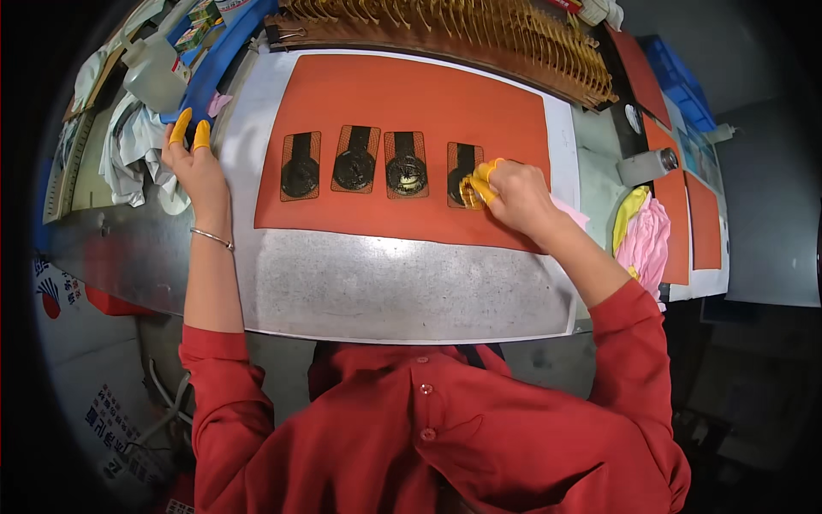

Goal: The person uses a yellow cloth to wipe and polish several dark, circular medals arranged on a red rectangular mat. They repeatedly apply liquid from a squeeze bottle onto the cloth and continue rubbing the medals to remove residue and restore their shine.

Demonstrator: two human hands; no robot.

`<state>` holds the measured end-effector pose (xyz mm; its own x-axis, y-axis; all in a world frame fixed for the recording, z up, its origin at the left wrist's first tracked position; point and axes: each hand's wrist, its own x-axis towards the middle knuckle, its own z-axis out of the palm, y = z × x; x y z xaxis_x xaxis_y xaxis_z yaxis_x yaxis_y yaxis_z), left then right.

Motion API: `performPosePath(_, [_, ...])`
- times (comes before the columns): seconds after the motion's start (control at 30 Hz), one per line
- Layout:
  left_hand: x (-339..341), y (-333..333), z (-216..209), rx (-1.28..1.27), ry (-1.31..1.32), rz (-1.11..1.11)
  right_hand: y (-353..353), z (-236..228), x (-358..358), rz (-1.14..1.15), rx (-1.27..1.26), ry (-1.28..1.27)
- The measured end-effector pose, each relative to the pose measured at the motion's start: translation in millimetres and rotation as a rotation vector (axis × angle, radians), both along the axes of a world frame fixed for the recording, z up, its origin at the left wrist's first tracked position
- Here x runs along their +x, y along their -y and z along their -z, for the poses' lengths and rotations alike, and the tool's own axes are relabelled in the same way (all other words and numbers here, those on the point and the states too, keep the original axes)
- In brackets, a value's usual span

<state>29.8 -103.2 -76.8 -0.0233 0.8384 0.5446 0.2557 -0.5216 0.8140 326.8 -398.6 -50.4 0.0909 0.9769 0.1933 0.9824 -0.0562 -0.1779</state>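
Right hand (512,195) has its fingers bunched, pinching a yellow cloth (473,188) onto the fourth dark part (463,174) on the orange mat (411,94). Left hand (195,163) rests flat at the sheet's (385,287) edge, fingers loosely together.

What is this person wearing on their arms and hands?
Both arms come out of a red button-front shirt with the sleeves pushed up above the elbows. The left hand has yellow rubber finger cots on two fingertips and a thin silver bangle on the wrist. The right hand wears the same yellow finger cots on several fingertips.
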Motion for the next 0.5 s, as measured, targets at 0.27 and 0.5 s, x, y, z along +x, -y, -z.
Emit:
performPosePath(0.27, [-6,-8,6,-0.015,0.102,0.06,-7,5,-5,-0.043,0.071,-0.035])
performPosePath(0.5, [-2,-7,1,-0.033,0.149,0.083,11,6,-20,-0.144,0.039,-0.17])
